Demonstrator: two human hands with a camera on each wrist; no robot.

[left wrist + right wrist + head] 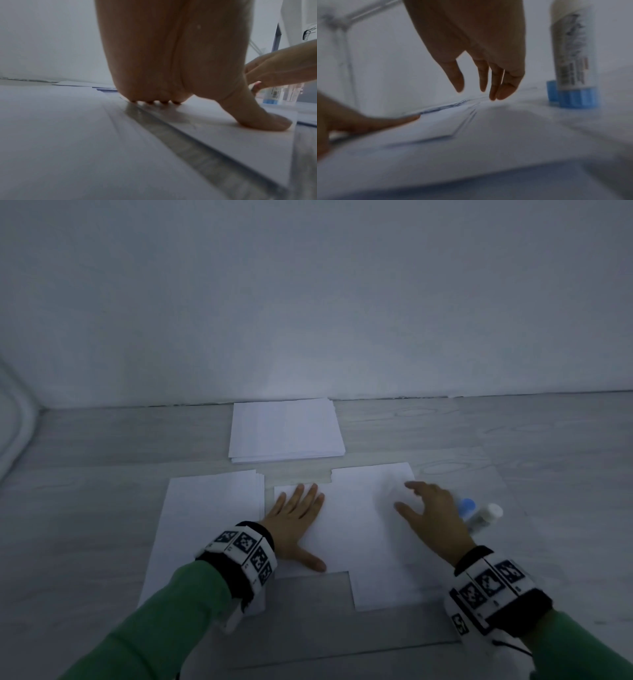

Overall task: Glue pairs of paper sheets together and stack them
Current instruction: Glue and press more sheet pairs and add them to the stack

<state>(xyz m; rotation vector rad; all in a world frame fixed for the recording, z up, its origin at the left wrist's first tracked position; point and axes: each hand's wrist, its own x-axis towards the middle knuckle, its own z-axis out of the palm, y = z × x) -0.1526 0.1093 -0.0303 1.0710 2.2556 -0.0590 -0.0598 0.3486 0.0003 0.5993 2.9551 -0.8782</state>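
Step in hand looks like pressing/aligning a pair: two overlapping sheets lie in the middle of the worktop toward its near edge, the right sheet (373,542) set slightly nearer than the left sheet (329,529) and overlapping it. Left hand (294,522) lies flat, fingers straight and a bit spread, thumb out, pressing the left sheet down; the left wrist view confirms fingertips and thumb on paper. Right hand (431,511) hovers over the right sheet's far right part, fingers spread and relaxed, holding nothing; blurred, contact with the paper can't be told. Just right of it stand two glue sticks (479,515), blue and white caps. Left of the pair, a supply pile (205,525) of sheets. At the far edge by the wall, the finished stack (284,429). Next move likely needs squaring the edges, smoothing the bond flat, then lifting the pair to the far stack without shifting it.
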